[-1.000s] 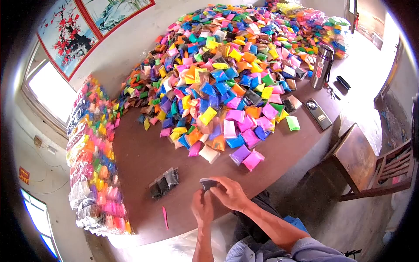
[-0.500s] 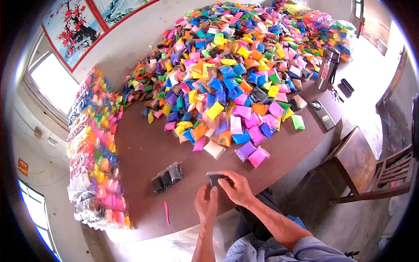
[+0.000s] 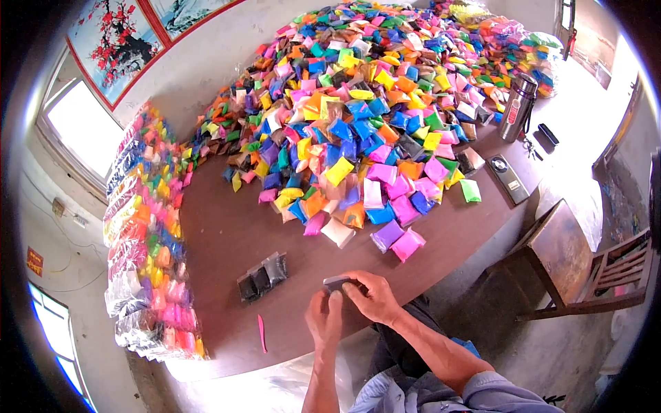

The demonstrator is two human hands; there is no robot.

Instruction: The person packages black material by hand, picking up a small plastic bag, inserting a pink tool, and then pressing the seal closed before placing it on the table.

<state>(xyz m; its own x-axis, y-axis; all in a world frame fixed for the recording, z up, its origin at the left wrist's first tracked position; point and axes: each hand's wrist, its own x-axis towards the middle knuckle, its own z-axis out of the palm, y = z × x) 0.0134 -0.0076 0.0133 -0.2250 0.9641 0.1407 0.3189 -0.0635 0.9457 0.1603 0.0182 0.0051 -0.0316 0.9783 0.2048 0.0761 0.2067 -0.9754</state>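
A small dark packet is pinched between my two hands over the table's near edge. My left hand grips its lower left side, thumb up. On its right side, my right hand has thumb and fingers closed on it. Left of my hands, a clear strip of black and dark grey packets lies flat on the brown table. A pink tool lies below that strip, near the edge. Beyond my hands rises a large heap of colourful packets.
Stacked bags of colourful packets line the table's left end. A steel flask, a dark device with a dial, keys and a black case are at the right. A wooden chair stands beside the table.
The dark packet has tilted and now shows a thinner edge between my fingers. My hands have barely moved.
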